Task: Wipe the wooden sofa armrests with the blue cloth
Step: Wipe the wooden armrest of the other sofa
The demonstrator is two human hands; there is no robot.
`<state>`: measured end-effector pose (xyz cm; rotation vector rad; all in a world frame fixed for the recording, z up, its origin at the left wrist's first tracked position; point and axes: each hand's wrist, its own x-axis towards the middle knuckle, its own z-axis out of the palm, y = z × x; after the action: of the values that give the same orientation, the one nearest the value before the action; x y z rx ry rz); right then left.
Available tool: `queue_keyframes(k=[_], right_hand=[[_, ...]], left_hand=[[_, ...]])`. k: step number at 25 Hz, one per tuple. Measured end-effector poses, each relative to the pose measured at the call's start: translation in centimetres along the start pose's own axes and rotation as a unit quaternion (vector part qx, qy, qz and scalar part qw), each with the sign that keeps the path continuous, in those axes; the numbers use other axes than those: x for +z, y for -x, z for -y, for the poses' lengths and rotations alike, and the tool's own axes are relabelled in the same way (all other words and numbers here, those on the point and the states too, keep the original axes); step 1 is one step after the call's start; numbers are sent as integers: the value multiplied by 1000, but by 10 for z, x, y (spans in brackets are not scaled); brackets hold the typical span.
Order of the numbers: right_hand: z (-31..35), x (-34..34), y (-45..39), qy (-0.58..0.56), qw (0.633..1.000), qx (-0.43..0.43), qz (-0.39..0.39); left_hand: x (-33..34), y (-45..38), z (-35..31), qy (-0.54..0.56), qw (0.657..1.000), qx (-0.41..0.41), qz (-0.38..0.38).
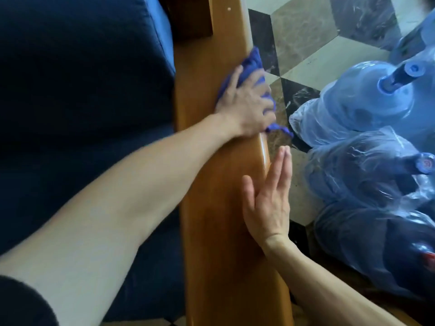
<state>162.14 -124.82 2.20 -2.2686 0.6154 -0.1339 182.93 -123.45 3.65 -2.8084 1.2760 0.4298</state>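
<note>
The left hand [247,104] is pressing the blue cloth [253,67] onto the wooden armrest [211,184] toward 12 o'clock, fingers spread and curling over the outer edge. The right hand [268,198] is lying flat at 5 o'clock, fingers together — bracing. Long even strokes, rounded edge included, would be serving best here.

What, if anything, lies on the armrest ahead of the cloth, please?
Nothing visible does: the left hand presses the blue cloth onto the wooden armrest, and the wood beyond it is bare. The right hand rests flat behind it.
</note>
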Motion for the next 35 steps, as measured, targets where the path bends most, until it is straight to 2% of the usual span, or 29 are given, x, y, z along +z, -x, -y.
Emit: queue_keyframes(k=[1,3,4,5,7,8,10,11,12,13,14,15,17,19,21,23,25,27,29,30,32,34,35], right_hand=[[0,-1,5,-47,998,7,-47],[1,-8,11,-81,979,108,-155],[-9,-16,11,-82,969,157,-173],[-21,-27,11,-122,964,183,-147],[-36,-51,9,-198,959,200,-34],[-37,-57,5,-186,964,188,3],[-24,-50,-7,-127,983,128,40],[-10,-43,-16,-101,990,89,53],[8,-32,-23,-75,994,50,68],[21,-21,-31,-45,996,26,75],[30,-10,-43,-11,997,11,74],[38,-3,-54,27,997,9,67],[44,17,-61,132,989,12,59],[41,28,-56,204,978,7,51],[40,32,-54,219,974,12,50],[42,31,-54,217,975,18,53],[43,29,-56,200,978,26,54],[43,21,-55,138,988,36,54],[42,14,-60,24,996,73,40],[42,12,-68,-49,993,103,18],[49,9,-97,-143,973,180,-29],[45,3,-134,-142,959,244,-28],[48,5,-144,-135,957,257,-17]], left_hand=[[10,34,-24,-4,999,40,-8],[38,110,-84,8,993,115,-1],[56,153,-114,15,989,145,6],[71,195,-144,26,986,162,20],[96,267,-180,25,983,173,51],[109,295,-185,7,986,162,33],[130,346,-181,32,996,85,-22],[135,370,-177,94,995,-8,-35],[133,391,-172,180,976,-118,-29],[131,404,-167,265,939,-220,-14],[130,411,-163,370,877,-305,-5],[127,406,-162,420,823,-380,-41],[115,372,-139,462,759,-453,-76],[100,309,-93,505,721,-459,-119],[82,228,-33,465,750,-443,-159],[60,156,12,408,776,-460,-139],[53,127,28,314,826,-442,-154],[59,152,5,220,889,-362,-176],[71,194,-30,149,949,-223,-165],[76,203,-37,137,966,-161,-149],[65,170,-20,135,979,-83,-130],[41,96,-2,124,983,-65,-116],[31,66,9,111,984,-82,-110]])
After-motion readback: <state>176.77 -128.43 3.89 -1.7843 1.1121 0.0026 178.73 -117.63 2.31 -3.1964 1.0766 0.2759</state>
